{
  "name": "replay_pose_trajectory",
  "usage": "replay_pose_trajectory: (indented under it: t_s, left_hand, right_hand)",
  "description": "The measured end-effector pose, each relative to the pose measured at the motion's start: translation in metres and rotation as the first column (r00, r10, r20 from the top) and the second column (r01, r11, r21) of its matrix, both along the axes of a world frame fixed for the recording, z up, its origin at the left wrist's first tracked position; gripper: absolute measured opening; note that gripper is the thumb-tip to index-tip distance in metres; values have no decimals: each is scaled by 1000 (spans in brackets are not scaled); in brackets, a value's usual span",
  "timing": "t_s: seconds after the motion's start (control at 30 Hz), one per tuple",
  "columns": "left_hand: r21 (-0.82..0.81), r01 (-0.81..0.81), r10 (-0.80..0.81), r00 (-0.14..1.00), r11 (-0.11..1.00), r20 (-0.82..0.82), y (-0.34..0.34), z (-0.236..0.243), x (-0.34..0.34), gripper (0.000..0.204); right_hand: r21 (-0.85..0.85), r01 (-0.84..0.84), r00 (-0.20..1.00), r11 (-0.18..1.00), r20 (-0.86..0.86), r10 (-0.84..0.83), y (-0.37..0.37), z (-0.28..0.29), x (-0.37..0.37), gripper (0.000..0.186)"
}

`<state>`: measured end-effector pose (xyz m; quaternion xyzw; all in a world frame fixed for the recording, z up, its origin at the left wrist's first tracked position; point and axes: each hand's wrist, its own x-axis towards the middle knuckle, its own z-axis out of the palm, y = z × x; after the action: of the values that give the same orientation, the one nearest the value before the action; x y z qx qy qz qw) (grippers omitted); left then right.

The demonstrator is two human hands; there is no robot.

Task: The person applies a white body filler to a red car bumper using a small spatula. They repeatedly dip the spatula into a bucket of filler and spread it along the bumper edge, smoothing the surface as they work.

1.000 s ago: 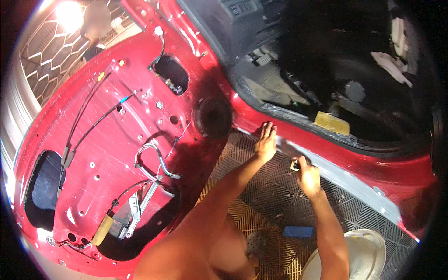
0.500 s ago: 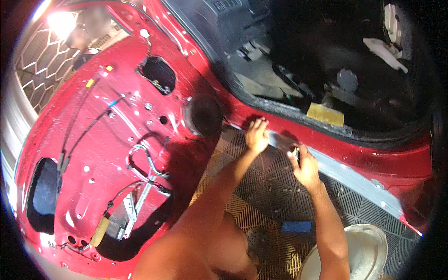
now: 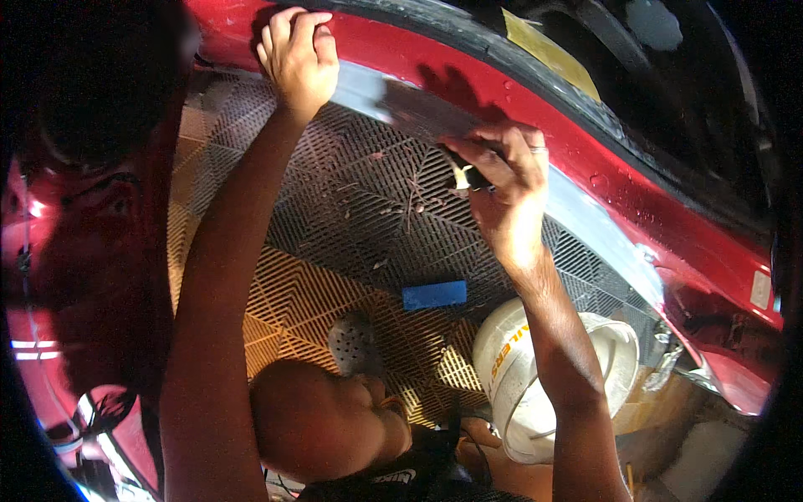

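My left hand rests on the red door sill of a car, at the upper left. Its fingers are bent and slightly apart, with nothing held. Farther right, my right hand is closed on a small folded piece of what looks like sandpaper, dark with a pale face, partly hidden by the fingers. Those fingers are at the outer edge of the sill, over a grey, dull strip that runs along it. Whether the piece touches the strip I cannot tell. Water drops dot the red paint.
A white bucket stands by my right forearm. On the grid floor tiles lies a blue block. The red door is at the left. Yellow tape sticks to the opening's edge. My bent knee is below.
The view has come closer to the sill and turned, so the door shows less. My left hand still rests on the sill; my right hand still grips the small piece by the grey strip.
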<state>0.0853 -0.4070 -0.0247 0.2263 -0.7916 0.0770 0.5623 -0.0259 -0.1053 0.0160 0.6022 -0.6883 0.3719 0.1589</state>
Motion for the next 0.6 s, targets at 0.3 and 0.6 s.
replay_pose_trajectory:
  t_s: [0.3, 0.6]
  left_hand:
    - [48, 41, -31, 982, 998, -184, 21, 21, -5, 12]
    - [46, -13, 20, 986, 999, -164, 15, 20, -7, 9]
  right_hand:
    - [155, 37, 977, 987, -214, -3, 9, -11, -4, 38]
    - [88, 177, 922, 980, -362, -134, -43, -10, 2, 25]
